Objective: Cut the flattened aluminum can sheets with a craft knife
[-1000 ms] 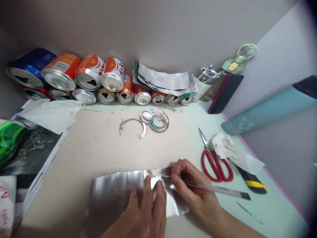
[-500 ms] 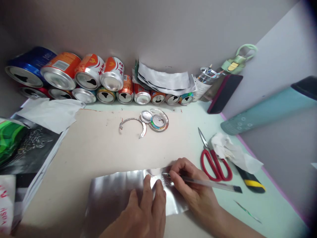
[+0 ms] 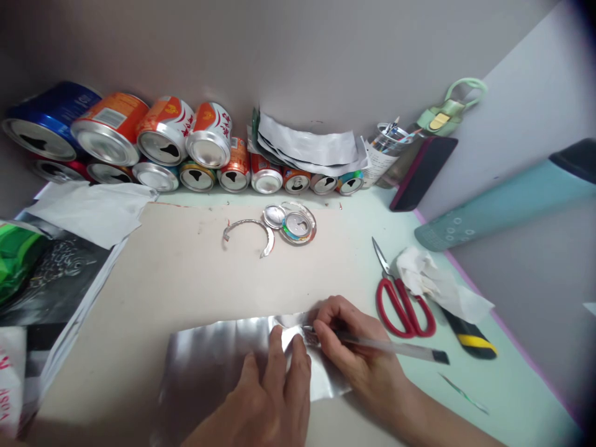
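A shiny silver metal sheet (image 3: 209,360) lies flat near the front of the table. My left hand (image 3: 265,391) rests on it, fingers spread, fingertips pressing near its upper edge. In my right hand (image 3: 356,347) is a clear pen (image 3: 395,346) with a black end, held at a slant. Its tip meets the sheet's upper part just right of my left fingertips, partly hidden by my fingers. Beside the left fingertips, a small rounded clear or shiny piece (image 3: 289,321) shows at the sheet's upper edge; I cannot make out what it is.
Red-handled scissors (image 3: 405,310), crumpled tissue (image 3: 433,282) and a black-yellow tool (image 3: 475,340) lie at right, near a blue bottle (image 3: 507,202). Cut can parts (image 3: 298,226) lie mid-table. Stacked cans (image 3: 207,136) and curved metal sheets (image 3: 307,143) line the back.
My right hand and the pen have shifted very slightly left on the sheet. The left hand stays pressed in place. The whole view has moved a little.
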Demonstrator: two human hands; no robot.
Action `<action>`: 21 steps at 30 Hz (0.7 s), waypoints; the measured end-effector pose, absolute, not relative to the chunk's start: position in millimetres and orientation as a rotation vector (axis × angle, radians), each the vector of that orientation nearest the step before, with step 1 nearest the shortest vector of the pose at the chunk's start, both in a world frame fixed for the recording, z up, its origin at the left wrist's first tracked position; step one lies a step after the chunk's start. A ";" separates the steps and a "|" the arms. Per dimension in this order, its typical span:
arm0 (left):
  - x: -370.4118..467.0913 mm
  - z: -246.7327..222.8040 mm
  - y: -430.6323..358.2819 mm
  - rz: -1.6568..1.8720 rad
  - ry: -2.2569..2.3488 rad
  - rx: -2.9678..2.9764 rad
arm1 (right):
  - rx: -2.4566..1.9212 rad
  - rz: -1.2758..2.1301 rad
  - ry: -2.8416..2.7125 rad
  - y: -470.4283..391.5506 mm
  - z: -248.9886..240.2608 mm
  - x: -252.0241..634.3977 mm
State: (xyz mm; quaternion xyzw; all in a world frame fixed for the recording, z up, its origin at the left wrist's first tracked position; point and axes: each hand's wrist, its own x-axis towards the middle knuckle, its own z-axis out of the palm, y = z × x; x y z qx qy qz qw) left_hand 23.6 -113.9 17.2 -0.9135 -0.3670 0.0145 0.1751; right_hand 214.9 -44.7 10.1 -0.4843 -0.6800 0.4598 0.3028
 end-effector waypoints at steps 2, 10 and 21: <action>21.1 14.6 -112.7 0.023 -1.005 -2.578 | -1.280 1.221 -1.820 -43.9 11.2 215.3; 21.5 6.4 -118.0 -0.014 -0.995 -2.514 | -1.278 1.193 -1.845 -44.0 11.1 215.3; 24.5 10.1 -118.9 0.012 -1.085 -2.598 | -1.267 1.162 -1.876 -44.0 14.4 213.9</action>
